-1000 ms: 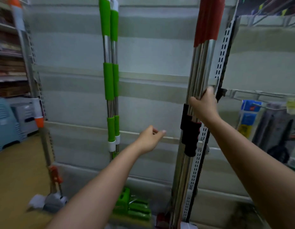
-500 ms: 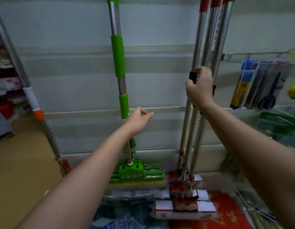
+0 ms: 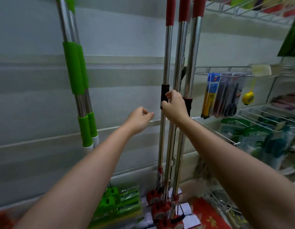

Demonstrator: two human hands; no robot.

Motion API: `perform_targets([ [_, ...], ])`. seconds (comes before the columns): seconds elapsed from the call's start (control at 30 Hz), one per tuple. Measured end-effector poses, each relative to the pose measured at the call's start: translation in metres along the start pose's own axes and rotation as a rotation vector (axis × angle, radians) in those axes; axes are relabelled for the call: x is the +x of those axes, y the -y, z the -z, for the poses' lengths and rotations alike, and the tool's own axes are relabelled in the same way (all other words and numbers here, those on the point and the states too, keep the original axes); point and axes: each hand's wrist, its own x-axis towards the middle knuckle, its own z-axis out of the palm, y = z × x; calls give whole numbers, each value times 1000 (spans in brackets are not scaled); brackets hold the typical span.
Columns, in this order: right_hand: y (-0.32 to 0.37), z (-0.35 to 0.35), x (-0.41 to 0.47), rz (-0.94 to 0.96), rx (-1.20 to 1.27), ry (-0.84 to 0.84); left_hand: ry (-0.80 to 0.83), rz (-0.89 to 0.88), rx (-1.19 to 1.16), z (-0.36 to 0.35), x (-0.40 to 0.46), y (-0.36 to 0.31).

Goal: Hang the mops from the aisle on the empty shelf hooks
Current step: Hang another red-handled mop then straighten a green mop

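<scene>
Three red-handled mops (image 3: 167,52) with steel poles and red heads (image 3: 165,209) hang side by side against the grey shelf wall. My right hand (image 3: 174,106) grips the middle pole at its black sleeve, between the other two poles. Left of them hang two green-gripped mops (image 3: 75,70), their green heads (image 3: 120,204) low near the floor. My left hand (image 3: 139,119) hovers in the gap between the green and red mops, fingers loosely curled, holding nothing.
Wire shelves (image 3: 265,116) on the right carry packaged goods, with hanging scissor packs (image 3: 224,95) and a yellow tape measure (image 3: 247,98). Horizontal rails (image 3: 120,60) cross the back panel. A red mat (image 3: 211,217) lies on the floor.
The view has swung right and down along the red mops. My right hand stayed on the poles near the black sleeves. My left hand drifted nearer the red mops.
</scene>
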Motion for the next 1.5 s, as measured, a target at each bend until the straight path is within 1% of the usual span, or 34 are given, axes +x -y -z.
perform_targets([
  [0.07, -5, 0, 5, 14, -46, -16, 24, -23, 17, -5, 17, -2],
  [0.2, -10, -2, 18, 110, -266, -17, 93, -58, 50, -16, 48, -4],
  [0.27, -11, 0, 24, 220, -316, -150, 100, -87, 21, -19, 68, -8],
  [0.33, -12, 5, 28, 282, -346, -348, 123, -122, 5, -23, 84, -17],
  [0.4, -14, 13, 33, 221, -363, -508, 154, -177, -29, -29, 99, -31],
  [0.47, -14, 20, 39, 137, -360, -583, 143, -243, -46, -34, 112, -48],
  [0.5, -13, 22, 43, 118, -341, -591, 123, -279, -41, -36, 118, -57],
  [0.57, -10, 25, 48, 45, -262, -523, 105, -329, -50, -41, 128, -72],
  [0.63, -11, 25, 53, -75, -230, -428, 155, -374, -115, -49, 134, -81],
  [0.67, -12, 24, 55, -105, -258, -417, 175, -383, -163, -53, 136, -82],
  [0.73, -15, 23, 60, -96, -303, -443, 176, -387, -202, -60, 141, -82],
  [0.87, -17, 22, 61, -91, -320, -451, 122, -427, -122, -61, 143, -79],
  [1.03, -14, 23, 61, -86, -326, -453, 91, -455, -107, -61, 144, -79],
  [1.37, -17, 21, 61, -81, -336, -463, 95, -433, -105, -58, 146, -82],
  [1.43, -15, 21, 62, -113, -322, -442, 102, -418, -93, -58, 145, -83],
  [1.47, -14, 20, 62, -121, -337, -449, 103, -412, -84, -57, 144, -83],
  [1.5, -13, 20, 63, -90, -388, -496, 108, -406, -66, -55, 142, -84],
])
